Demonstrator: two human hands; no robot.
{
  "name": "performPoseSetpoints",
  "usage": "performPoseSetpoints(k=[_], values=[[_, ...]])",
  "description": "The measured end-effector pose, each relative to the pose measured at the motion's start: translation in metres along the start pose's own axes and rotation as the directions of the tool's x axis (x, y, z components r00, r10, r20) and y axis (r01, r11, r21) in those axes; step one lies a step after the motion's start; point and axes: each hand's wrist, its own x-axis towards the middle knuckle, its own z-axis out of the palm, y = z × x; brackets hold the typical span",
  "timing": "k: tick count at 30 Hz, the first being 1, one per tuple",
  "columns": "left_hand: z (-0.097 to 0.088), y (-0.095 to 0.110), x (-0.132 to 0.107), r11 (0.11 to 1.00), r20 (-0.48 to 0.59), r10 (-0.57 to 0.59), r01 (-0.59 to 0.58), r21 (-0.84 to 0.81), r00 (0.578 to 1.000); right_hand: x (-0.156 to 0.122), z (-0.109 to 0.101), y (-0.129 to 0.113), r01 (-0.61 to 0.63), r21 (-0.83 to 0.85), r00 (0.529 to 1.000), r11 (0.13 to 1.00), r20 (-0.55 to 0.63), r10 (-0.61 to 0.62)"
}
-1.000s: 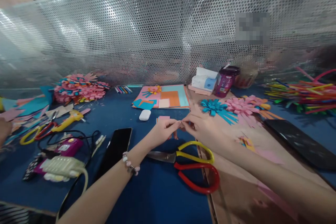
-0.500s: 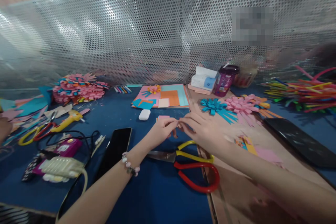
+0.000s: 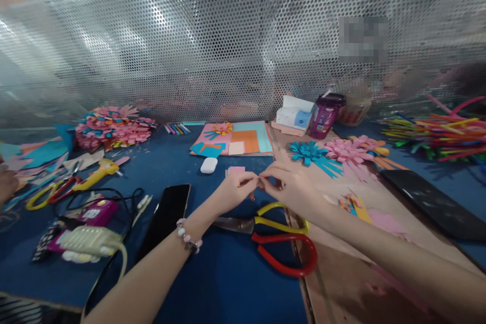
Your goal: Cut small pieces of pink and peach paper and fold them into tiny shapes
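Note:
My left hand (image 3: 237,190) and my right hand (image 3: 290,187) meet fingertip to fingertip over the table's middle. Both are closed in a pinch; whatever lies between the fingertips is too small and hidden to name. Just below them rest large scissors (image 3: 281,238) with one yellow and one red handle, blades pointing left. Small pink paper pieces (image 3: 237,169) lie just behind my left hand. Beyond are a stack of coloured paper (image 3: 246,139) and a white earphone case (image 3: 208,165). Blue (image 3: 308,153) and pink paper flowers (image 3: 349,152) lie behind my right hand.
A black phone (image 3: 167,217) lies beside my left forearm. Further left are a yellow glue gun (image 3: 96,174), a power strip (image 3: 89,238) with cables, and another person's hand (image 3: 7,185). A purple cup (image 3: 326,116) stands before the perforated metal screen (image 3: 228,40). A dark device (image 3: 433,205) lies right.
My right hand's fingers have curled in more, closing into a tighter pinch against the left fingertips. My left hand stays almost where it was.

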Motion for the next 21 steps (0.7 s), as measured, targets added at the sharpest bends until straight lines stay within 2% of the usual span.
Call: performPoseSetpoints(k=[6, 11, 14, 18, 21], values=[[0.0, 0.001, 0.0, 0.999, 0.008, -0.018, 0.018, -0.03, 1.0, 0.0, -0.001, -0.002, 0.021, -0.06, 1.0, 0.998, -0.008, -0.021], [0.003, 0.0, 0.0, 0.997, 0.02, -0.043, 0.045, -0.062, 0.999, -0.005, 0.006, -0.002, 0.11, -0.325, 0.992, 0.939, -0.025, -0.124], [0.004, -0.003, 0.001, 0.994, -0.004, -0.064, 0.063, -0.094, 0.998, -0.01, 0.009, -0.004, 0.16, -0.436, 0.985, 0.886, 0.014, -0.171], [0.004, -0.006, 0.004, 0.976, -0.08, -0.131, 0.114, -0.185, 0.988, -0.013, 0.011, -0.013, 0.124, -0.427, 0.992, 0.895, 0.046, -0.115], [0.004, -0.008, 0.006, 0.961, -0.097, -0.148, 0.12, -0.25, 0.984, -0.015, 0.014, -0.019, 0.084, -0.405, 0.996, 0.911, 0.041, -0.073]])
